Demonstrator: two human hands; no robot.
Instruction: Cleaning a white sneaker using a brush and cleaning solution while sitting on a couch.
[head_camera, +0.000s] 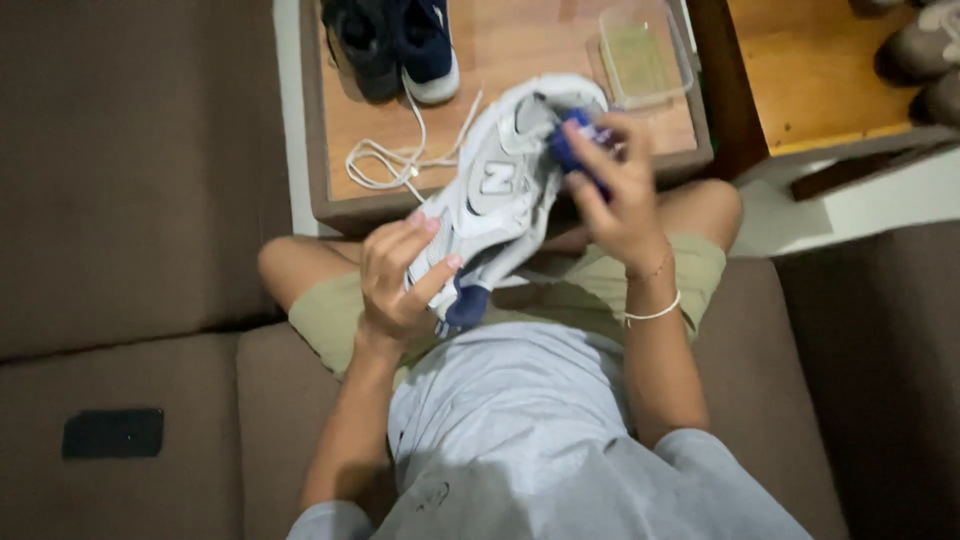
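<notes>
A white and grey sneaker (495, 190) with a dark blue toe is held over my lap, tilted with its opening toward the far side. My left hand (400, 275) grips the toe end of the sneaker from below. My right hand (615, 190) holds a small blue cloth or sponge (572, 150) pressed against the sneaker's heel opening. A thin white bracelet circles my right wrist.
A low wooden table (500, 60) stands ahead with a dark blue sneaker (400, 45), loose white laces (395, 160) and a clear plastic container (640, 55). I sit on a brown sofa (140, 200); a black flat object (113, 432) lies on its seat at left. More shoes sit at top right.
</notes>
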